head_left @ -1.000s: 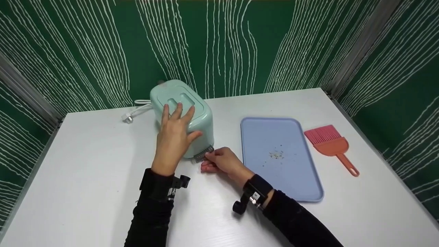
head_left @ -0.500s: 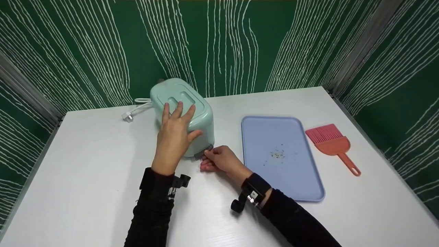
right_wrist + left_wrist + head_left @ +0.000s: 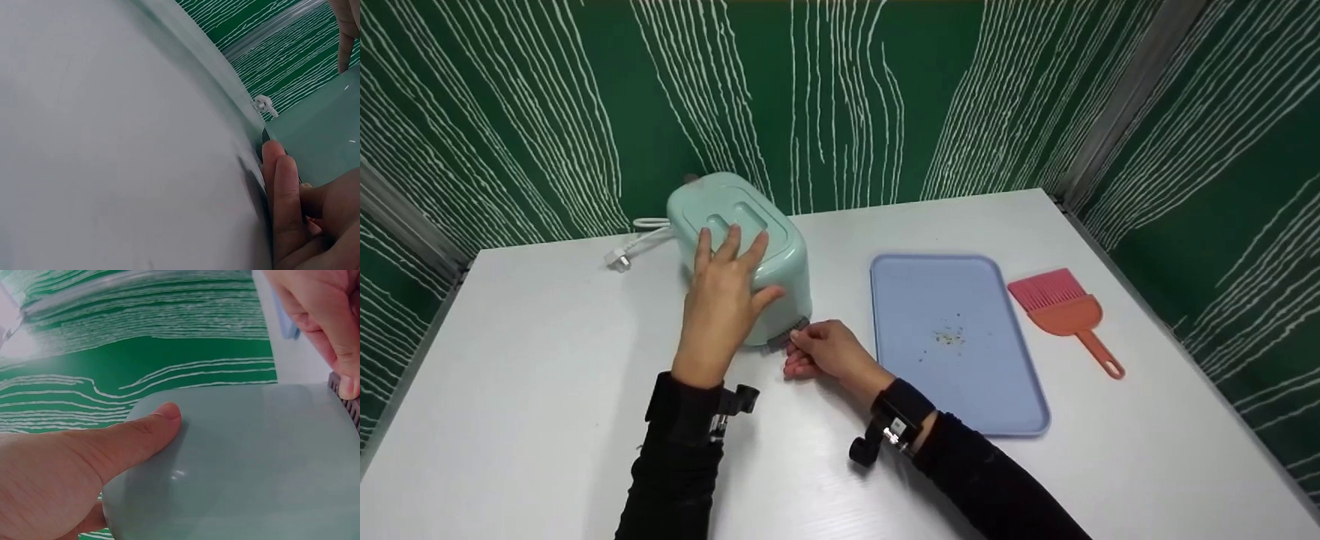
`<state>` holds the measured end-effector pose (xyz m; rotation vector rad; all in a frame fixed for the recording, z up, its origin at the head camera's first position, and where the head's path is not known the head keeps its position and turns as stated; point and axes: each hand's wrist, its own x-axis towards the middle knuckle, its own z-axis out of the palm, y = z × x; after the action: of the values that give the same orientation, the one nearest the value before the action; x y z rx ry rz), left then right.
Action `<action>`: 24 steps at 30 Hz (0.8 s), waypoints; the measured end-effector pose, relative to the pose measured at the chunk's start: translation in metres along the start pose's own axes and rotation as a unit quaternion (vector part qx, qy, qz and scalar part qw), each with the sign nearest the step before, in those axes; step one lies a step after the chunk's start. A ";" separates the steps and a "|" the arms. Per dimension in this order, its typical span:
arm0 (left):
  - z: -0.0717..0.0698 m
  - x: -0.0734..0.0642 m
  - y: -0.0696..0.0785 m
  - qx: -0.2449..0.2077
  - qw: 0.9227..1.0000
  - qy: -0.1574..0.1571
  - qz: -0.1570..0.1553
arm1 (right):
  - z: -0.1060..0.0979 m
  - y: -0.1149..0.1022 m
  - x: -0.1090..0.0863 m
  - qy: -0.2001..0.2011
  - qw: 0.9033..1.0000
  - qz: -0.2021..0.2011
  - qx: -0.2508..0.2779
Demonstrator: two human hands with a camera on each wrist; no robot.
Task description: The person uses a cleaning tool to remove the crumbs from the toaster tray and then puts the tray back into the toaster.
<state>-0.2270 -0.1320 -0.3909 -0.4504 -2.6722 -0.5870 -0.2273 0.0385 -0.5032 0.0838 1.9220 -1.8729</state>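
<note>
A mint-green toaster [image 3: 791, 296] with a lid on top stands at the back left of the table in the head view. My left hand [image 3: 720, 300] rests on it, fingers spread straight over the lid and thumb [image 3: 152, 430] against its rounded end. At the base of that near end, my right hand [image 3: 832, 351] pinches the grey slotted end of a crumb tray [image 3: 351, 410] between thumb and fingers. That slotted edge lies right at the toaster's bottom rim; the rest of it is hidden. In the right wrist view, the right fingers [image 3: 286, 180] are low beside the toaster's base.
A blue tray [image 3: 960, 405] with a small scatter of crumbs [image 3: 949, 337] lies right of the toaster. Beyond it is an orange brush [image 3: 1065, 315] with pink bristles. A white plug and cord [image 3: 619, 259] lie behind the toaster. Green walls [image 3: 840, 112] enclose the table.
The crumb tray's slotted end has moved in closer to the toaster's base, with my right hand following it. My left hand stays on the lid. The head view has shifted slightly.
</note>
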 end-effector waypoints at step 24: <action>0.000 0.002 -0.002 -0.010 1.000 -0.016 -0.013 | 0.003 -0.003 0.004 -0.026 0.999 -0.015 -0.020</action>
<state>-0.2295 -0.1336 -0.3914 -0.4340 -2.7081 -0.6200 -0.2314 0.0338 -0.5018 -0.0053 1.9355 -1.8362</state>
